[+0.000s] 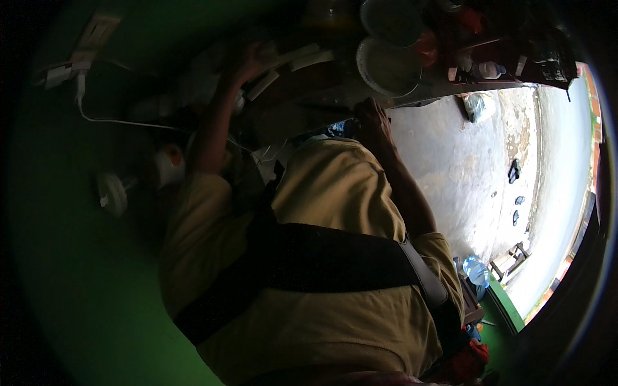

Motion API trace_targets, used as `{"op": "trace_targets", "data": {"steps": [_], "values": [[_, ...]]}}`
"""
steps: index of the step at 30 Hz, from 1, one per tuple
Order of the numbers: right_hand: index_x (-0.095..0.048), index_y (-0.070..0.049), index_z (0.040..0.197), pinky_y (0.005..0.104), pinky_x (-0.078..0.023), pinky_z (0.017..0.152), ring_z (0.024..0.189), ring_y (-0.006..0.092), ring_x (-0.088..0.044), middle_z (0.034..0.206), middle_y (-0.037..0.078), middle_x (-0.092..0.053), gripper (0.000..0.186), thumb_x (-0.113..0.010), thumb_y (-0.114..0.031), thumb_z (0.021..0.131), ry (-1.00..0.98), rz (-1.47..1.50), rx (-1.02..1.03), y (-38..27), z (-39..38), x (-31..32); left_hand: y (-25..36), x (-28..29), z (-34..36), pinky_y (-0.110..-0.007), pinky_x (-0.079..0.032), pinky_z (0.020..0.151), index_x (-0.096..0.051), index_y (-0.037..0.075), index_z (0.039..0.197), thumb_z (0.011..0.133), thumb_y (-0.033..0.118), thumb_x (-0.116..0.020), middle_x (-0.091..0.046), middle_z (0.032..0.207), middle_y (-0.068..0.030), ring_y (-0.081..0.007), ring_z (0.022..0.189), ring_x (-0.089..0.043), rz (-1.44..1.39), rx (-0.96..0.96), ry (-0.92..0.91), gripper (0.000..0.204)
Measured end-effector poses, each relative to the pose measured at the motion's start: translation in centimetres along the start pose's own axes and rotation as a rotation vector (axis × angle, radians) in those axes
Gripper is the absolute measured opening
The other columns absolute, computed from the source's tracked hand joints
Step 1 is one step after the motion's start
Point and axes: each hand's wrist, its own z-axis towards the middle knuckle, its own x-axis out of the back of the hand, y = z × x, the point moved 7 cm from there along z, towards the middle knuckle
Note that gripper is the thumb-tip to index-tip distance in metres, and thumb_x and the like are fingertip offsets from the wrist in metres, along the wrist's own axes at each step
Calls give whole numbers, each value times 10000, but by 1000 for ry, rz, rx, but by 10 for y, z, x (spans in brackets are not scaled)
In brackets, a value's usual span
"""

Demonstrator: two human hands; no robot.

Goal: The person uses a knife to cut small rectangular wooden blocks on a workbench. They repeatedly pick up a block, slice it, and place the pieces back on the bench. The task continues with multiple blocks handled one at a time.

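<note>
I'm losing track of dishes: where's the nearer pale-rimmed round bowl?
In the head view, the pale-rimmed round bowl is at the top, right of centre, beyond the right hand.

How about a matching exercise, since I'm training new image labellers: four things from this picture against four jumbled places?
Things:
1. left hand
2. pale plastic bag
3. right hand
4. white cable

Places:
A. at the near edge of the table
B. against the green wall
C. beside pale strips
D. on the sunlit floor

Pairs: 1-C, 2-D, 3-A, 4-B
</note>
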Motion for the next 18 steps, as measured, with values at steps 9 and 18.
{"op": "trace_targets", "data": {"steps": [9, 18], "values": [[-650, -36, 1067, 515, -546, 872, 1029, 421, -627, 1089, 192, -570, 258, -672, -17, 811, -23, 154, 55, 14, -11, 11, -46, -15, 12, -473, -549, 906, -672, 52, 1142, 1019, 428, -660, -724, 1143, -191, -374, 1047, -705, -213, 124, 48, 396], [-640, -33, 1046, 509, -548, 820, 961, 441, -627, 1061, 197, -571, 254, -687, 14, 800, -23, 196, 67, 28, -16, 20, -48, -14, 21, -430, -538, 927, -672, 76, 1188, 995, 327, -687, -713, 1129, -144, -293, 1056, -682, -268, -40, -107, 317]]}}
